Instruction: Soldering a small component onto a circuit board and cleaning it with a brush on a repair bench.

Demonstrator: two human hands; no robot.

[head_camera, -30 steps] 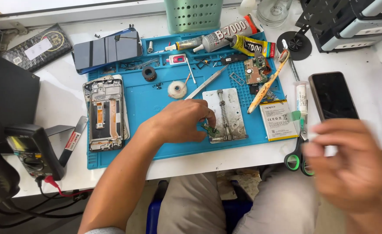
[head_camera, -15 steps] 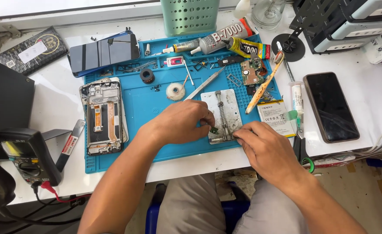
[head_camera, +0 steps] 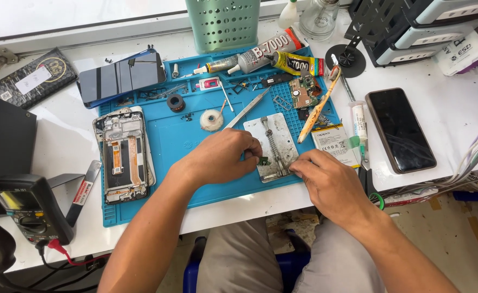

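Note:
My left hand [head_camera: 223, 156] rests on the blue work mat [head_camera: 179, 138], fingertips pinching a small green circuit board [head_camera: 262, 160] against the silver metal holder plate [head_camera: 275, 145]. My right hand [head_camera: 325, 182] lies at the holder's lower right corner, fingers curled against its edge. Whether it holds a tool is hidden. An opened phone frame [head_camera: 123, 154] lies at the mat's left.
On the mat: a phone back cover [head_camera: 120, 77], glue tubes [head_camera: 271, 51], a toothbrush [head_camera: 318, 106], a circuit board [head_camera: 303, 91], a battery [head_camera: 334, 144], a tape roll [head_camera: 212, 120]. A black phone [head_camera: 400, 129], a syringe tube [head_camera: 359, 123], a multimeter [head_camera: 30, 209] and a green basket [head_camera: 222, 21] surround it.
My right hand came in from the lower right, off the table, to the holder plate's corner. My left hand stayed on the small board.

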